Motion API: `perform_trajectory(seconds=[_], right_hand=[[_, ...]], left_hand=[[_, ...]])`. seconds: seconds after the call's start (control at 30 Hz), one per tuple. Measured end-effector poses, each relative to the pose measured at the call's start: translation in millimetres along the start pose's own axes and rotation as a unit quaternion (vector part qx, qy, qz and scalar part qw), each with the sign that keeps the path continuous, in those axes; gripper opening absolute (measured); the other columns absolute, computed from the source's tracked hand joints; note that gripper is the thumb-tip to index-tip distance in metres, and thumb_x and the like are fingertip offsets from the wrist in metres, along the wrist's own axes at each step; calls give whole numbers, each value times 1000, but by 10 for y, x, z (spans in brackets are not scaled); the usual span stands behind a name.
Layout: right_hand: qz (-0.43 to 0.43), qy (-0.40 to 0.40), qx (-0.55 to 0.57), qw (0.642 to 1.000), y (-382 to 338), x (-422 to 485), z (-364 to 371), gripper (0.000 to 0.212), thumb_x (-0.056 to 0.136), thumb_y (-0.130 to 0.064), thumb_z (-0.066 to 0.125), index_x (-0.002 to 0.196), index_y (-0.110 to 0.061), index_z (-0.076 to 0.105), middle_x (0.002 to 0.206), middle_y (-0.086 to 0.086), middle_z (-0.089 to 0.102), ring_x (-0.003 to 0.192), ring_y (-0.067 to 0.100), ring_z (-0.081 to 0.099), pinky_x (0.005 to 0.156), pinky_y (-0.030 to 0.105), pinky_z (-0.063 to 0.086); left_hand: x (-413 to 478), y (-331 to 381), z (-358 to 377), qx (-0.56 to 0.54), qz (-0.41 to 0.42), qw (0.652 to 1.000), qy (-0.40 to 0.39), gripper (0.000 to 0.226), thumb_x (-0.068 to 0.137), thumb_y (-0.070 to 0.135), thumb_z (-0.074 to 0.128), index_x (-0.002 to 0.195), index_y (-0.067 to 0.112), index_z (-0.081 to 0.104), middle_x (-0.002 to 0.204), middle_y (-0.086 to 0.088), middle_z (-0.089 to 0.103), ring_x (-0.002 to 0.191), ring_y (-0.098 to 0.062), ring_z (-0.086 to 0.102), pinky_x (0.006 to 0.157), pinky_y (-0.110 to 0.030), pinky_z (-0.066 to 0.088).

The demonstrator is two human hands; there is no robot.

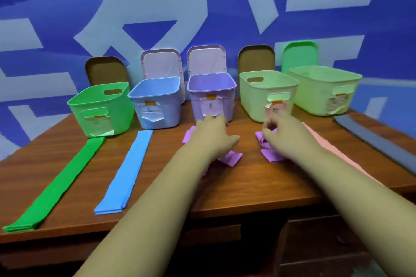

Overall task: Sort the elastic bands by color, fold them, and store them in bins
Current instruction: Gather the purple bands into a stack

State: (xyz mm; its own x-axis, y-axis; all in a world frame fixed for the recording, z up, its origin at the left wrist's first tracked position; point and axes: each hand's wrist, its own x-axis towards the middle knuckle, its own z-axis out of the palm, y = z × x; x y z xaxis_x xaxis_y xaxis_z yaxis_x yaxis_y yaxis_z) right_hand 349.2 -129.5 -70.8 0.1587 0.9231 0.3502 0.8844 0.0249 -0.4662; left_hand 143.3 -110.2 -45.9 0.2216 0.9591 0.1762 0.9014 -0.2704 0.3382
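Observation:
Purple elastic bands [231,158] lie bunched in the middle of the wooden table [258,186], in front of the purple bin [211,99]. My left hand [211,132] rests flat on their left part, fingers stretched toward the purple bin. My right hand [281,132] pinches a purple band end [262,138] with curled fingers. A stack of green bands [56,184] lies in front of the green bin [101,108]. Blue bands [126,173] lie before the blue bin [157,103]. A pink band [333,146] runs under my right forearm. A dark grey band [378,141] lies at the far right.
Two pale green bins [267,94] [324,90] stand at the back right, with paper labels on the bins' fronts. Lids [162,63] lean against the blue wall behind the bins. The table's front edge and drawers [315,243] are below my arms.

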Motion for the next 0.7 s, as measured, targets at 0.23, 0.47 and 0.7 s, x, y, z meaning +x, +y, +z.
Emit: perform_trajectory(seconds=[0.23,0.47,0.7], right_hand=[[46,-68,-180,980,91,-72,240,60,94,-58,55,141,-22,55,136,11,55,126,34,49,103,45,45],[52,-33,-136,989,91,139,193,26,94,-28,53,102,-25,77,86,4,70,83,26,66,76,36,57],[17,22,145,989,-150,215,200,16,95,-22,56,95,-31,69,84,-7,66,78,8,60,62,26,41]], left_hand=[[345,-77,444,53,-201,973,-98,82,86,84,46,156,44,33,166,-14,20,151,-54,15,116,-76,14],[347,-361,451,78,-82,992,55,25,100,25,58,125,25,60,130,-10,55,125,-35,45,91,-48,46],[379,-667,210,113,-190,960,169,31,94,24,57,123,21,67,133,-14,53,130,-41,41,105,-53,35]])
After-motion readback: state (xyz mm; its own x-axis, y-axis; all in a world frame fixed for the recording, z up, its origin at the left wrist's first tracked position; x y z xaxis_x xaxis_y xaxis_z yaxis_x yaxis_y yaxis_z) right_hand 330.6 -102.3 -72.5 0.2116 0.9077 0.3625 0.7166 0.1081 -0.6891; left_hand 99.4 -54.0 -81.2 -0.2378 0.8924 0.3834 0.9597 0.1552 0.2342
